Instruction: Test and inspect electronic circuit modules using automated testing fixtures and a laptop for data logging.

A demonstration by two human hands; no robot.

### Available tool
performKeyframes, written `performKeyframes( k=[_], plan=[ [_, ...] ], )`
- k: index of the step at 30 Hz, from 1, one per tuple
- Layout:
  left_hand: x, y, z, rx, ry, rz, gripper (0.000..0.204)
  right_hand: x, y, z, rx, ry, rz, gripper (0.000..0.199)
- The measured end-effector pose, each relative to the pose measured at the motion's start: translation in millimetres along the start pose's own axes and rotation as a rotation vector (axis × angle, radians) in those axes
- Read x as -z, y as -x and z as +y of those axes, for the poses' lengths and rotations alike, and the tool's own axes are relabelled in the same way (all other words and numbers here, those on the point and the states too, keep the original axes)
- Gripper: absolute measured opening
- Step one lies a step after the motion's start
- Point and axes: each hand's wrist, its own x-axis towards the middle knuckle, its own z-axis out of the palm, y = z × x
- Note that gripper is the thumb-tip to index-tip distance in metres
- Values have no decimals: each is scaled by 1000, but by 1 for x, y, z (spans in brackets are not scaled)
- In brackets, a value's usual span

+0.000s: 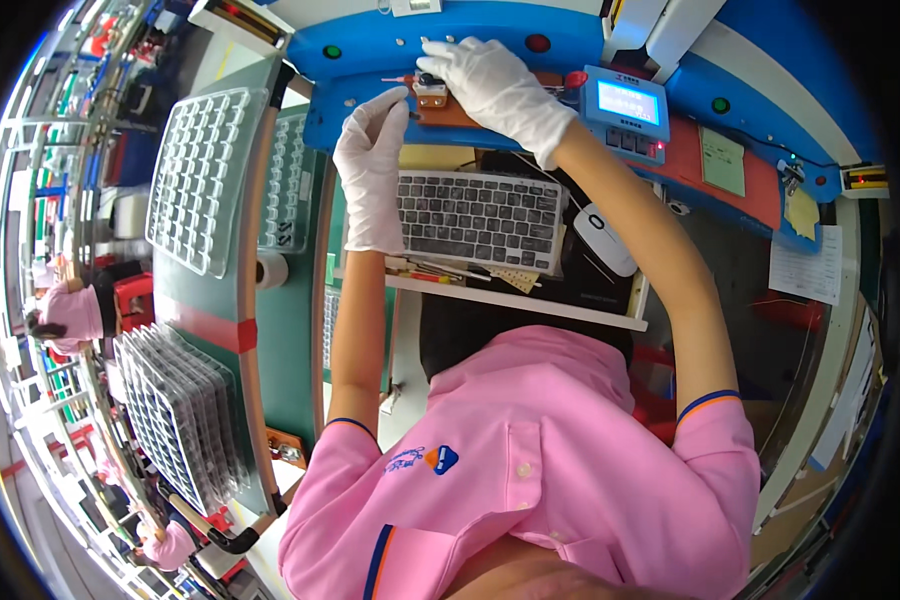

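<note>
Both my hands wear white gloves and reach to the blue bench at the far side. My left hand point(373, 170) has its thumb and fingertips pinched together, just left of a small metal fixture point(431, 95) with a black top. Whatever lies in that pinch is too small to make out. My right hand point(490, 88) comes over the fixture from the right, fingers stretched out to the left above its black top; the thumb is hidden. Under the fixture lies a brown board point(460, 112). A thin red probe-like piece point(398, 79) points out to its left.
A keyboard point(480, 215) and a white mouse point(604, 241) sit on a drawer tray nearer me. Right of the fixture stands a blue meter box point(624, 112) with a lit screen. Clear plastic trays point(205, 180) lie on the left bench, with a tray stack point(175, 410) nearer. People sit far left.
</note>
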Motion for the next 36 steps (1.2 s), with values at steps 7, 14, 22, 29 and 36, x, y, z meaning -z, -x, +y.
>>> performKeyframes(
  k=[7, 14, 22, 29, 36],
  plan=[
    [-9, -27, -16, -258, -361, 127, 24, -8, -10, -6, 5, -241, -248, 26],
    [-24, -44, -28, -570, -670, 137, 23, 42, 7, 11, -290, -631, 212, 24],
    [-27, -50, -33, -676, -867, 162, 20, 101, 60, 34, -354, -644, 236, 36],
    [-29, -50, -35, -630, -833, 60, 23, 91, 81, 49, -360, -546, 156, 42],
    [-28, -48, -33, -708, -877, 119, 21, 77, 65, 33, -402, -614, 188, 36]
  ],
)
